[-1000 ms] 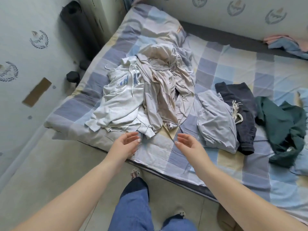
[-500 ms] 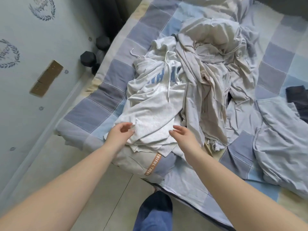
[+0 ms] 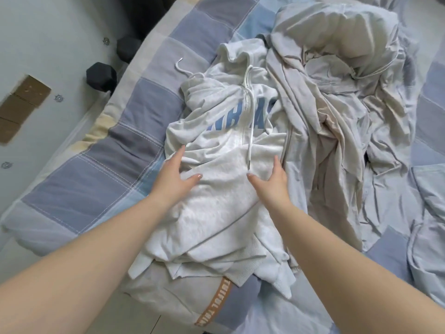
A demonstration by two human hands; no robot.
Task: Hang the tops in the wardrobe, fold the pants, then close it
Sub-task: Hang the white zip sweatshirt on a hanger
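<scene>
A white hoodie [image 3: 216, 189] with blue lettering is lying crumpled near the front edge of the bed [image 3: 101, 165], its drawstring [image 3: 250, 121] trailing down the chest. Both hands are resting flat on it with fingers extended and gripping nothing: the left hand [image 3: 174, 173] is lying on the garment's left side, the right hand [image 3: 272, 177] on its right, thumbs pointing toward each other across a stretch of bare fabric. A beige zip-up jacket [image 3: 325, 97] is lying heaped just beside the hoodie on the right, overlapping its edge and partly covering the lettering, so the word is not reading in full. Light grey pants [image 3: 168, 297] with an orange printed stripe are showing beneath the hoodie's hem, hanging over the bed's edge, largely hidden. A pale blue garment [image 3: 428, 213] is being cut off at the right border. Dark dumbbells [image 3: 101, 77] are sitting on the floor between bed and wall.
</scene>
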